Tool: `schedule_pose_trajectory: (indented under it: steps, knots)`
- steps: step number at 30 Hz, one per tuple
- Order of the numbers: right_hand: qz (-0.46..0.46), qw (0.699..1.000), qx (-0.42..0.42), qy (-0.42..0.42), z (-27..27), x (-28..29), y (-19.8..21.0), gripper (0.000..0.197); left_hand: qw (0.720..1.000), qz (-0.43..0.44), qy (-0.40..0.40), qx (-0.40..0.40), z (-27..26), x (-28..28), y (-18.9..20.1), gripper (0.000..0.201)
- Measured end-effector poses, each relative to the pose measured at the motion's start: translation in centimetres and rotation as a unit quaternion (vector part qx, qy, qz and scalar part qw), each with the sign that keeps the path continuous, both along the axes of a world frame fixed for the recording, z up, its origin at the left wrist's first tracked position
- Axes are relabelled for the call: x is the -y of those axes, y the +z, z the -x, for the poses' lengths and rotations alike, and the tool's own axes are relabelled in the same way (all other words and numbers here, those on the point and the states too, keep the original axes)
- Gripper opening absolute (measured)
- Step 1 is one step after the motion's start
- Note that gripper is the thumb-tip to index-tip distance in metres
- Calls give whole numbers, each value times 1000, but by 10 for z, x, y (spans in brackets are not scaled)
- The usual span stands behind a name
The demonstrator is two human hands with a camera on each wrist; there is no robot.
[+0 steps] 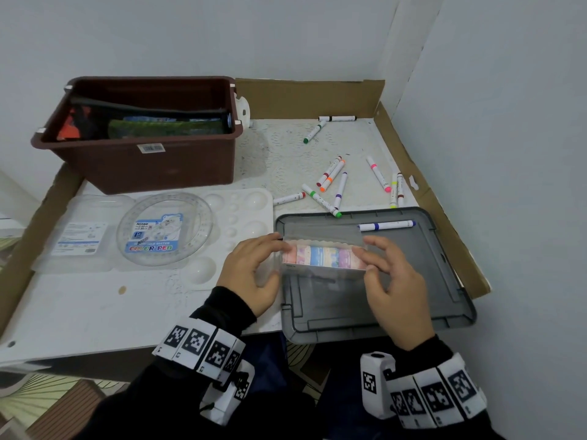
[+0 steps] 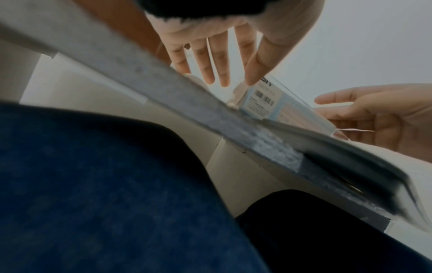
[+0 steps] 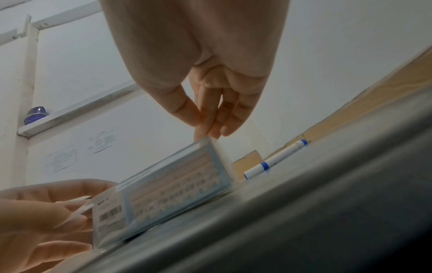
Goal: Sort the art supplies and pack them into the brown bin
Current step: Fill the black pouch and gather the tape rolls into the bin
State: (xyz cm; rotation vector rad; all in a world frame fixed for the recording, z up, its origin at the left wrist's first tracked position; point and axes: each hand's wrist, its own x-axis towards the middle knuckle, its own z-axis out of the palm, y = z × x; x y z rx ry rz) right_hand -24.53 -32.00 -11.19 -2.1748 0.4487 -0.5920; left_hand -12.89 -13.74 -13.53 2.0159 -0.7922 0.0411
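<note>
On the grey lid (image 1: 374, 300) nearest the person, both hands steady a clear plastic box of washi tape rolls (image 1: 322, 256), which stands tilted on its lower edge on the lid. The left hand (image 1: 254, 271) holds the box's left end with fingers only lightly bent; the right hand (image 1: 394, 281) touches its right end with nearly straight fingertips, neither hand wrapped around it. Just beyond the box, still on the lid, lies a blue-banded marker (image 1: 386, 225). Left of the lid sit a white paint palette (image 1: 241, 211) and a round clear color pen case (image 1: 165, 231). Beyond the lid, loose markers (image 1: 333, 185) lie scattered. Farther back and left of the lid stands the brown bin (image 1: 143, 163), already holding some pouches.
</note>
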Motion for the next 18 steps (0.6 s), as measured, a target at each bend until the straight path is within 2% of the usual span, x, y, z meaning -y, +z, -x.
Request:
schedule_pose_trajectory:
  steps: [5,9,11,13,15,18]
  knots:
    - [-51,997,41,-43,-9,14,2,38,998,35,-1,-60,0,1,-1,43]
    - [-64,997,-8,-46,-18,25,1,40,989,69,-1,-128,-2,3,-3,41]
    - [-98,995,-8,-30,-18,30,0,31,988,66,-24,-139,-4,1,-5,45]
    - [-115,993,-8,-2,-17,33,-2,24,989,54,-40,-131,-6,-1,-6,39]
    - [-125,992,-10,13,-16,34,-4,22,987,53,-49,-140,-7,-2,-5,36]
    - [-147,989,-8,23,-15,36,-4,23,984,62,-37,-162,-7,-1,-4,44]
